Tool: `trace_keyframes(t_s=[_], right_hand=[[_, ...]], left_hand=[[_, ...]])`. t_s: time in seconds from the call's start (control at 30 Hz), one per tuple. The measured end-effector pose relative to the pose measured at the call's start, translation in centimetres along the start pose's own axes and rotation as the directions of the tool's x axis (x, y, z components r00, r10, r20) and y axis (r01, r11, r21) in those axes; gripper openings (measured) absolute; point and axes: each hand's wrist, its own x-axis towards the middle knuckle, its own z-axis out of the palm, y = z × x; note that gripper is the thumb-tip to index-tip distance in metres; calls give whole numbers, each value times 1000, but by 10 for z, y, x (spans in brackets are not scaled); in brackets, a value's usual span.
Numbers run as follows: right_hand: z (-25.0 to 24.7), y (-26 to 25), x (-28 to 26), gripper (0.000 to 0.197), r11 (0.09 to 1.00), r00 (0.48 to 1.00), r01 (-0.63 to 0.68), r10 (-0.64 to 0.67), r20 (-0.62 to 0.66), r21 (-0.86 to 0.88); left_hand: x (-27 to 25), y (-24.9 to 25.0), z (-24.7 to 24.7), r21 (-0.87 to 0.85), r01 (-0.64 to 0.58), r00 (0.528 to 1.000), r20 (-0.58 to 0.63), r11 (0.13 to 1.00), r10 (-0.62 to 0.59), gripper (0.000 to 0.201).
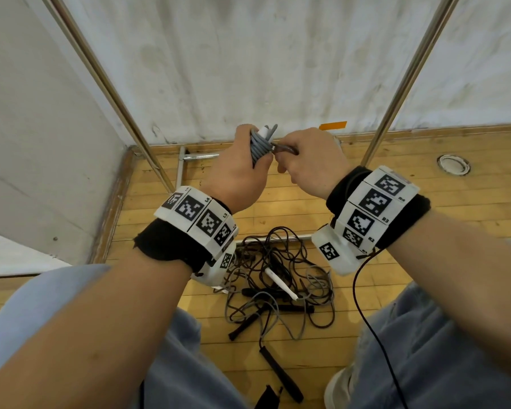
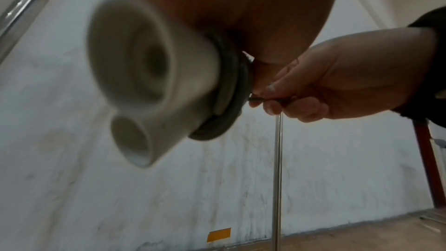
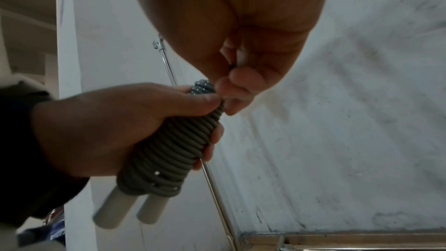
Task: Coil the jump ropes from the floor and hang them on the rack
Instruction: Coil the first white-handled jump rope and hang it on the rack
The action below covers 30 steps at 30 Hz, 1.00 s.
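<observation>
Tightly, left hand (image 1: 236, 175) grips the ribbed grey rope coil (image 3: 173, 140); right hand (image 1: 310, 163) pinches its smooth cord end.

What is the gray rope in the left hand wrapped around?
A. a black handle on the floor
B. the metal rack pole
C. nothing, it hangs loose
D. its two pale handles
D: the left hand grips the gray rope, wound in tight turns round its two pale handles, whose ends stick out below the coil.

Stained white wall (image 1: 248, 69), wooden plank floor (image 1: 396, 187), orange tape (image 1: 333, 125).
</observation>
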Motion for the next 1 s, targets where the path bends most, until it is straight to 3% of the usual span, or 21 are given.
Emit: trace_keyframes(t_s=[0.1,0.23,0.47,0.6,0.73,1.0], right_hand=[[0,1,-2,22,999,1000,23,-23,6,-49],[-1,1,-6,23,996,998,56,-54,30,-70],[-4,3,-4,24,995,997,80,-79,-26,57],[5,4,-5,23,992,991,125,-125,-38,-3],[16,5,-6,21,977,977,204,-207,-45,-66],[15,6,-1,21,986,989,134,-128,-69,98]], left_hand=[[-5,3,1,-37,14,996,85,999,-11,47],[-11,6,1,-90,-2,989,146,996,15,38],[-12,13,-5,-368,69,997,56,927,-51,24],[-13,20,-1,-439,58,998,7,897,-61,16],[-9,24,-3,-536,52,985,-112,842,-132,30],[-10,16,-8,-679,44,994,-40,732,-97,23]])
